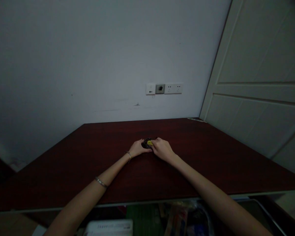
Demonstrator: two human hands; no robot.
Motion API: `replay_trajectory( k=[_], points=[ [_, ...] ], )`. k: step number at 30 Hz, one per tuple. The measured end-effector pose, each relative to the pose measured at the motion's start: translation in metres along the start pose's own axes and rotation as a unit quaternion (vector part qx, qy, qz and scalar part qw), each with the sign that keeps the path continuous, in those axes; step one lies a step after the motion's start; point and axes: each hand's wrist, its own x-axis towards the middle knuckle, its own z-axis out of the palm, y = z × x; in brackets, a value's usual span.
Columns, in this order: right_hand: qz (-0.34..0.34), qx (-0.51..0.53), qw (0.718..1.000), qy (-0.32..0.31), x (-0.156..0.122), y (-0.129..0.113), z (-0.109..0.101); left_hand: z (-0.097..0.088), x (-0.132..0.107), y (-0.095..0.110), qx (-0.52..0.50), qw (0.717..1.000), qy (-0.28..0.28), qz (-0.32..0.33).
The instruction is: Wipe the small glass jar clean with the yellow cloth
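Observation:
A small dark round object with a yellow part (148,143) sits on the dark red table (88,157), near its middle. My left hand (137,148) rests on the table at the object's left side, fingers curled against it. My right hand (161,148) is closed on its right side, fingertips at the yellow part. Both hands grip the object between them, and much of it is hidden by my fingers. Two thin bracelets ring my left arm, one at the wrist and one farther up.
A white wall with a row of sockets (164,88) stands behind the table. A pale panelled door (260,82) runs along the right. Below the table's front edge lie a white box (109,227) and mixed clutter (182,218).

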Motion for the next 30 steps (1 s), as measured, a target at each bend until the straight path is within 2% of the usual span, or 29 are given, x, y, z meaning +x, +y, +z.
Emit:
replay_trajectory(
  k=[6, 9, 12, 15, 18, 22, 24, 27, 30],
  points=[
    [0.05, 0.04, 0.998, 0.013, -0.002, -0.015, -0.002, 0.002, 0.001, -0.003, -0.004, 1.0, 0.005, 0.003],
    [0.061, 0.128, 0.989, 0.037, -0.002, -0.013, 0.0, 0.001, 0.0, -0.001, -0.007, 1.0, 0.003, 0.02],
    [0.083, 0.252, 0.961, 0.08, 0.0, -0.004, 0.004, 0.0, -0.002, 0.0, -0.012, 1.0, -0.002, 0.028],
    [0.126, 0.372, 0.908, 0.147, 0.003, 0.011, 0.004, 0.001, -0.002, 0.0, -0.014, 1.0, -0.009, 0.025],
    [0.181, 0.465, 0.84, 0.211, 0.006, 0.028, 0.0, 0.003, -0.002, -0.002, -0.019, 1.0, 0.008, -0.002],
    [0.263, 0.596, 0.732, 0.202, 0.008, 0.041, -0.003, 0.004, -0.004, -0.004, -0.053, 0.998, -0.002, -0.032],
    [0.284, 0.64, 0.686, 0.195, 0.009, 0.042, -0.003, 0.0, -0.006, -0.004, -0.084, 0.996, -0.01, -0.037],
    [0.286, 0.685, 0.639, 0.202, 0.009, 0.037, -0.004, -0.013, -0.006, 0.002, -0.148, 0.988, 0.033, -0.036],
    [0.261, 0.715, 0.616, 0.201, 0.009, 0.026, -0.007, -0.028, -0.005, 0.014, -0.219, 0.97, 0.101, 0.017]
  ],
)
